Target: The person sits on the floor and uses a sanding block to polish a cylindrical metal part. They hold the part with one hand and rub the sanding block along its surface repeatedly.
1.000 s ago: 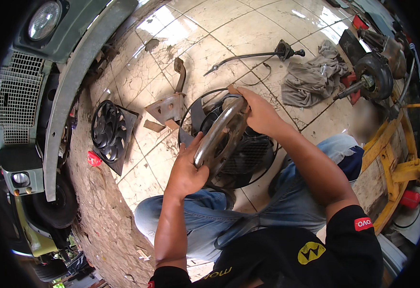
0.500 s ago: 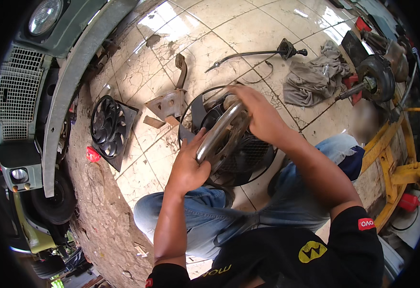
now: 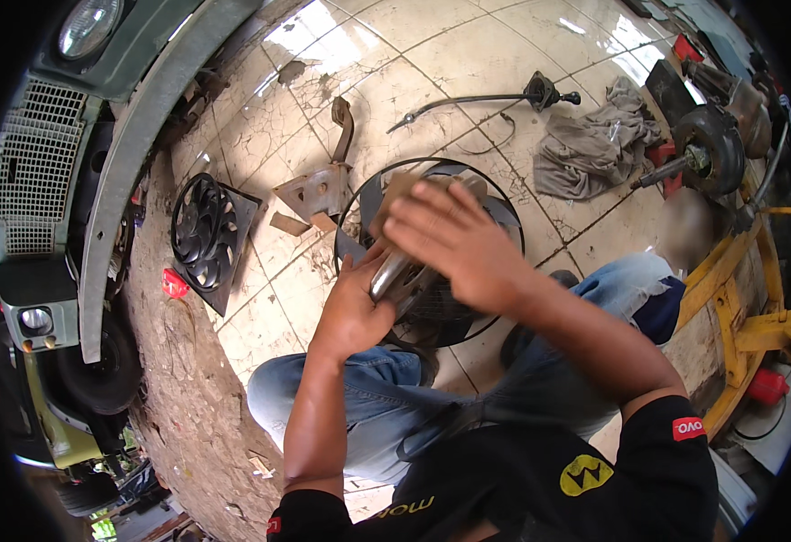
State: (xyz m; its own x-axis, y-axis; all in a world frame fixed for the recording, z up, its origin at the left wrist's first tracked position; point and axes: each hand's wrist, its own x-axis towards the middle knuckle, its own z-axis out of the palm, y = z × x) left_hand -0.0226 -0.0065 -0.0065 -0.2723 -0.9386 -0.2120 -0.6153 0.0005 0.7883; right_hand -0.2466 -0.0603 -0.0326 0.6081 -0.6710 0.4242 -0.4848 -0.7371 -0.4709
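My left hand (image 3: 355, 303) grips the near left edge of a round metal part with a shiny rim (image 3: 388, 276), tilted above a round-framed fan (image 3: 516, 215). My right hand (image 3: 463, 242) lies across the part's upper side, fingers stretched and blurred by motion. Under those fingers, a tan flat piece (image 3: 397, 195) sticks out against the part; its kind is not clear. The fingers hide most of the round part's face.
A second fan (image 3: 204, 235) and a pedal bracket (image 3: 314, 194) lie to the left. A cable with a boot (image 3: 540, 92) and a grey rag (image 3: 594, 144) lie beyond. Yellow stand (image 3: 739, 316) at right, vehicle bumper (image 3: 129, 163) at left.
My right hand has swept left and nearer from the round part's far end to across its top, the tan piece moving with it. My left hand keeps its hold.
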